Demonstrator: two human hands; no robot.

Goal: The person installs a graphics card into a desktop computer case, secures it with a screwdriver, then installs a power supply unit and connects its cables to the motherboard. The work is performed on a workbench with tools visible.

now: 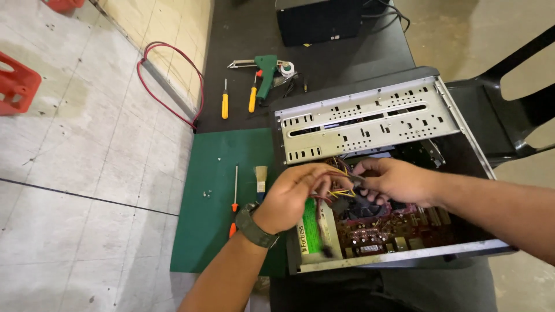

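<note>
**Both hands on the wire bundle inside the open computer case**

My left hand [291,196] is curled closed around a bundle of coloured wires [338,184], red, yellow and black strands showing between thumb and fingers. A dark watch [252,226] sits on that wrist. My right hand [396,180] comes in from the other side and pinches the same bundle at its far end, fingertips closed on the wires, so the two grips almost touch over the middle of the open computer case [370,167].

Directly under the grips lies the reddish-brown motherboard [384,228], with a dark fan [361,207] just below the wires. Beside my left hand, towards the wrist, sits a grey power supply with a green label [312,228]. Beyond both hands, away from me, the perforated metal drive cage [361,122] spans the case.

Outside the case, on the left hand's side, a green mat [217,196] covers the black table [243,34]. On it, near my left wrist, lie a thin screwdriver with an orange handle [234,199] and a small brush [261,178]. Farther off, past the mat, I see two yellow-handled screwdrivers [225,105], a green soldering gun [266,72] and a black box [319,20] at the table's far end. A red cable [167,81] loops over the floor well off to the left, and a black plastic chair [509,110] stands behind my right forearm.
</note>
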